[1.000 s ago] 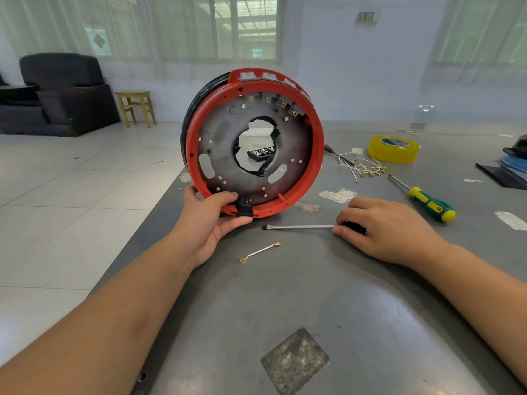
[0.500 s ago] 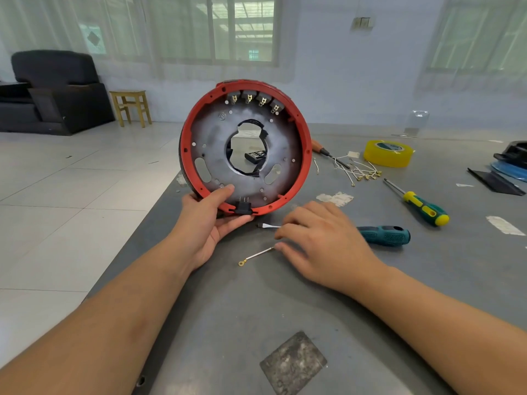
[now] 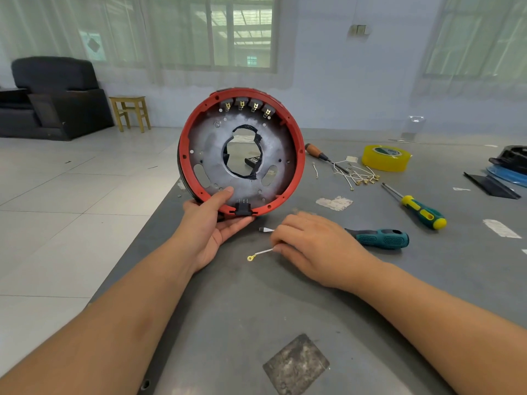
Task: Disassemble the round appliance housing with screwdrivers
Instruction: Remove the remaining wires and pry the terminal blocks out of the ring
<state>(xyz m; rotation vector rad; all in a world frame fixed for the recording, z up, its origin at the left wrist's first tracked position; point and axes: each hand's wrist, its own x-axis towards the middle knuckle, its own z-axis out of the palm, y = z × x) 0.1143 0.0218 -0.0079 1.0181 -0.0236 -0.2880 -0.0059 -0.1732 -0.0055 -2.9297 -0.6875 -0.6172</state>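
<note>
Letting go of the teal screwdriver point(image 3: 368, 238), the right hand point(image 3: 316, 249) now sits with curled fingers over a short white wire point(image 3: 261, 253) with a gold ring end, pinching it against the grey table point(image 3: 285, 309). That looks like tidying a loose lead aside rather than undoing a screw, so I judge the stripping-down is paused. The left hand point(image 3: 214, 226) grips the round red housing point(image 3: 241, 151) at its lower rim, thumb on the metal plate, holding it upright on edge near the table's left border. A second ago the right hand was closed around the screwdriver handle farther right; since then it has slid left, leaving the tool flat on the table just behind it. The housing has also turned, bringing its row of brass terminals point(image 3: 248, 106) to the top. A yellow-green screwdriver point(image 3: 419, 210), a wooden-handled one point(image 3: 315, 151) and a tape roll point(image 3: 386, 158) lie well apart to the right.
</note>
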